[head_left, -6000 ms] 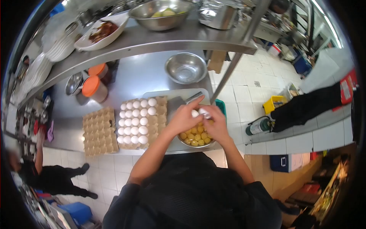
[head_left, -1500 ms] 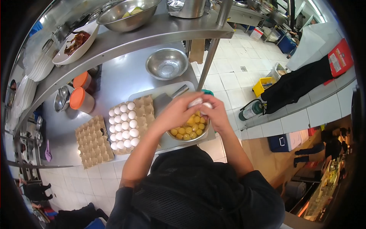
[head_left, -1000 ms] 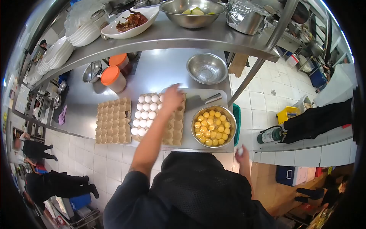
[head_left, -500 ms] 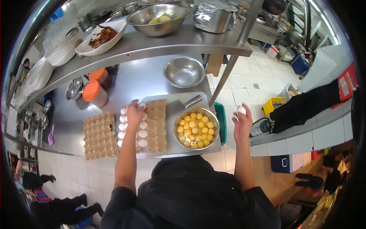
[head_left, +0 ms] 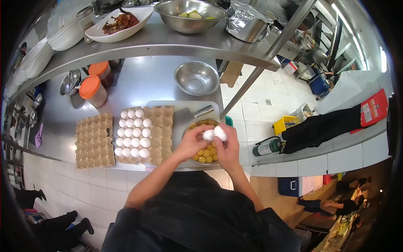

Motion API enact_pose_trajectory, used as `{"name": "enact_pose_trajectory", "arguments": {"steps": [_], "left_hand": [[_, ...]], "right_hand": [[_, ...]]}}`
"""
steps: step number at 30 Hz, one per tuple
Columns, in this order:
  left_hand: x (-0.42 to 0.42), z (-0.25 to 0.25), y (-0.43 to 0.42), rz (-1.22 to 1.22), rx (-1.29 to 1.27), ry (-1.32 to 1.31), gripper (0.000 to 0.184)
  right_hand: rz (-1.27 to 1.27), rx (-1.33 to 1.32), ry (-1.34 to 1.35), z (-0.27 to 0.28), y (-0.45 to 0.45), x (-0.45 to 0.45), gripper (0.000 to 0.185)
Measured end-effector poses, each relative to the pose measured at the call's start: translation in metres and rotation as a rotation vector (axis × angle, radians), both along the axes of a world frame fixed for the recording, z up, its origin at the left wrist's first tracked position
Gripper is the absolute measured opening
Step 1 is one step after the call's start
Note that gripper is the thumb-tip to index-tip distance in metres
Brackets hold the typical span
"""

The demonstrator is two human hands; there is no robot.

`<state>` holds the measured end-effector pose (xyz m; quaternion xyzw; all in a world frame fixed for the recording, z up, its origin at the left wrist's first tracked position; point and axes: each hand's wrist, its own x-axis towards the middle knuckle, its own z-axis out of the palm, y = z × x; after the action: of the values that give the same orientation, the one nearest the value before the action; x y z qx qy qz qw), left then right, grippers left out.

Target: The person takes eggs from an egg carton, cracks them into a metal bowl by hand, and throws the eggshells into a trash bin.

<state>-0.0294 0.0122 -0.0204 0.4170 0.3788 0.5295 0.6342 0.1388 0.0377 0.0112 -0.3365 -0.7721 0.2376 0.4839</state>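
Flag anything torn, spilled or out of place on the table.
The empty egg tray, left of the part-filled tray: its near edge seems to overhang the table. A dark spot by its right side could be a tear or stain; can't tell. No spill visible, though the yolk bowl is partly hidden.

Both forearms reach forward and angle inward, left hand and right hand close together, fingers curled.

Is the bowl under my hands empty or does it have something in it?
Not empty: yellow egg yolks show inside the bowl.
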Motion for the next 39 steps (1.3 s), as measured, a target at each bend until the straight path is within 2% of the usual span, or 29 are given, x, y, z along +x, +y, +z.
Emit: {"name": "enact_pose_trajectory", "arguments": {"steps": [1,3,4,5,7,8,11,14,18,20,21,23,24,27,28,29,30,31,32,33,35,36,38,39], "left_hand": [[0.0,-0.005,0.0,-0.005,-0.006,-0.005,0.051],[0.001,-0.007,0.002,0.003,-0.024,-0.017,0.05],[0.0,-0.01,0.004,-0.011,-0.025,-0.022,0.047],[-0.002,-0.01,0.006,-0.028,-0.024,-0.019,0.047],[-0.002,-0.01,0.012,0.027,0.076,0.271,0.05],[-0.001,0.003,0.012,0.029,0.102,0.379,0.051],[0.0,0.021,0.018,-0.091,0.099,0.413,0.047],[-0.002,0.013,0.02,-0.029,0.088,0.353,0.041],[-0.007,0.021,0.015,-0.014,0.066,0.416,0.039],[-0.008,0.029,0.013,0.027,0.176,0.601,0.038],[-0.008,0.029,0.014,0.033,0.175,0.603,0.038],[-0.007,0.029,0.017,0.055,0.333,0.645,0.042],[-0.004,0.031,0.018,0.075,0.328,0.661,0.042],[0.012,0.047,0.018,0.103,0.472,0.85,0.062],[0.02,0.06,0.014,0.085,0.467,0.915,0.072],[0.022,0.071,0.014,0.112,0.453,0.93,0.072],[0.026,0.081,0.015,0.061,0.425,0.956,0.078],[0.031,0.086,0.017,0.006,0.4,0.972,0.084],[0.035,0.084,0.021,0.017,0.397,0.966,0.084],[0.036,0.079,0.026,0.029,0.364,0.874,0.088],[0.031,0.063,0.031,0.037,0.325,0.792,0.091],[0.026,0.056,0.032,0.057,0.312,0.735,0.092],[0.018,0.047,0.027,0.08,0.222,0.613,0.088],[0.007,0.045,0.024,0.074,0.105,0.501,0.081]], "right_hand": [[-0.005,-0.006,-0.005,-0.005,0.003,0.005,0.038],[0.069,-0.777,0.568,-0.002,0.006,0.008,0.037],[0.037,-0.888,0.652,0.002,0.008,0.007,0.032],[0.023,-0.882,0.663,0.001,0.011,0.011,0.032],[0.108,-1.105,0.593,-0.006,0.015,0.021,0.027],[0.087,-1.092,0.514,-0.014,0.016,0.02,0.025],[0.154,-1.091,0.384,-0.012,0.016,0.018,0.026],[0.166,-1.038,0.251,-0.012,0.022,0.018,0.028],[0.163,-0.979,0.148,-0.004,0.027,0.021,0.028],[0.182,-0.936,0.08,0.003,0.03,0.024,0.028],[0.189,-0.936,0.078,0.007,0.03,0.024,0.028],[0.201,-0.77,-0.047,0.02,0.032,0.027,0.029],[0.226,-0.767,-0.043,0.028,0.03,0.028,0.029],[0.261,-0.874,0.003,0.03,0.026,0.018,0.032],[0.211,-0.858,0.217,0.019,0.026,0.013,0.033],[0.143,-0.843,0.425,0.012,0.027,0.013,0.034],[0.163,-0.847,0.413,0.01,0.03,0.018,0.034],[0.189,-0.876,0.612,0.009,0.033,0.027,0.036],[0.208,-0.901,0.815,0.008,0.038,0.039,0.038],[0.214,-0.903,0.809,0.002,0.048,0.056,0.038],[0.166,-0.838,1.046,-0.022,0.07,0.087,0.039],[0.16,-0.841,1.055,-0.03,0.077,0.091,0.039],[-0.27,-0.797,0.601,-0.051,0.089,0.105,0.052],[-0.288,-0.8,0.61,-0.081,0.092,0.121,0.052]]}}
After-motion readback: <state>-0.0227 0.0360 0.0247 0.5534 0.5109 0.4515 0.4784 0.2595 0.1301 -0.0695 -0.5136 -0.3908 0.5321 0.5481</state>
